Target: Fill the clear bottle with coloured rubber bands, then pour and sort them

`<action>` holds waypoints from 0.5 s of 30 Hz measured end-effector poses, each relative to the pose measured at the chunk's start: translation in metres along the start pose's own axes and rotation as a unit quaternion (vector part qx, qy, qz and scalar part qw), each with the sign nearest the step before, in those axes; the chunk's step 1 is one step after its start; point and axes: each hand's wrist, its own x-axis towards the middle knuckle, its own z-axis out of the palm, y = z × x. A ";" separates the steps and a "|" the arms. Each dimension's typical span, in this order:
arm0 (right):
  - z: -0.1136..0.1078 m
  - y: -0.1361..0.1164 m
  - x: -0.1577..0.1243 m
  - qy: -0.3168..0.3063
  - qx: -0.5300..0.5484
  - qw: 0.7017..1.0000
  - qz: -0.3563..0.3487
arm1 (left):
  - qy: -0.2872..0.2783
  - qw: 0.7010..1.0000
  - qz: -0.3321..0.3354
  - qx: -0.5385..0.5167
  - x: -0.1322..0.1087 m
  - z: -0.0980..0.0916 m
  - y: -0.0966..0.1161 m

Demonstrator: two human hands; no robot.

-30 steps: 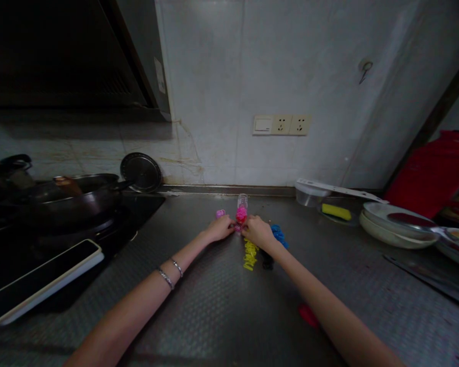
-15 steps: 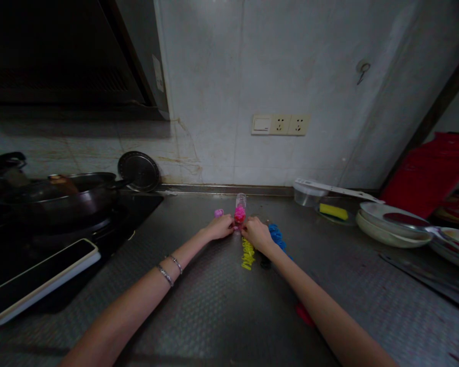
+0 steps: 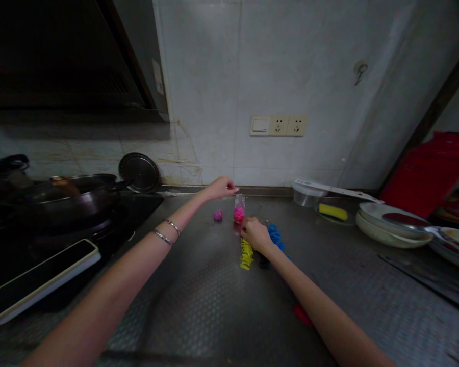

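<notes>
A small clear bottle (image 3: 239, 202) stands on the steel counter (image 3: 214, 290), partly filled with pink bands (image 3: 238, 215). My left hand (image 3: 222, 187) hovers just above and left of the bottle's mouth, fingertips pinched together; what they hold is too small to name. My right hand (image 3: 254, 234) rests on the counter at the bottle's base, fingers curled. Beside it lie a yellow pile of bands (image 3: 247, 253), a blue pile (image 3: 275, 236), and something black (image 3: 265, 262). A purple clump (image 3: 218, 215) lies left of the bottle.
A dark wok (image 3: 72, 196) and a round lid (image 3: 139, 172) sit on the stove at left, a phone-like slab (image 3: 42, 280) in front. At right are a plastic tub (image 3: 309, 192), a yellow sponge (image 3: 332, 211), stacked plates (image 3: 393, 224) and a red board (image 3: 432, 173).
My left hand lifted off the counter beside the bottle and rose to just above its mouth, uncovering the purple clump. My right hand stayed at the bottle's base.
</notes>
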 end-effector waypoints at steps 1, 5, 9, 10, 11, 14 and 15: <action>0.000 0.000 0.000 -0.002 0.000 1.000 -0.002 | -0.014 1.000 0.003 0.013 0.006 -0.001 0.002; -0.001 0.000 0.000 -0.016 -0.002 1.000 0.002 | -0.052 0.997 0.001 0.065 0.022 0.001 0.011; -0.001 -0.001 0.000 -0.010 -0.005 1.000 0.000 | -0.068 0.992 -0.031 0.101 0.027 0.005 0.016; -0.002 -0.001 0.000 -0.011 -0.004 1.000 0.001 | -0.071 0.991 -0.039 0.103 0.028 0.005 0.017; -0.002 -0.001 0.000 -0.013 -0.003 1.000 0.002 | -0.074 0.991 -0.046 0.101 0.029 0.005 0.018; -0.005 -0.002 -0.001 -0.019 0.002 1.000 0.003 | -0.083 0.991 -0.055 0.084 0.030 0.005 0.021; -0.006 -0.002 -0.001 -0.018 0.005 1.000 0.003 | -0.088 0.991 -0.055 0.080 0.030 0.004 0.022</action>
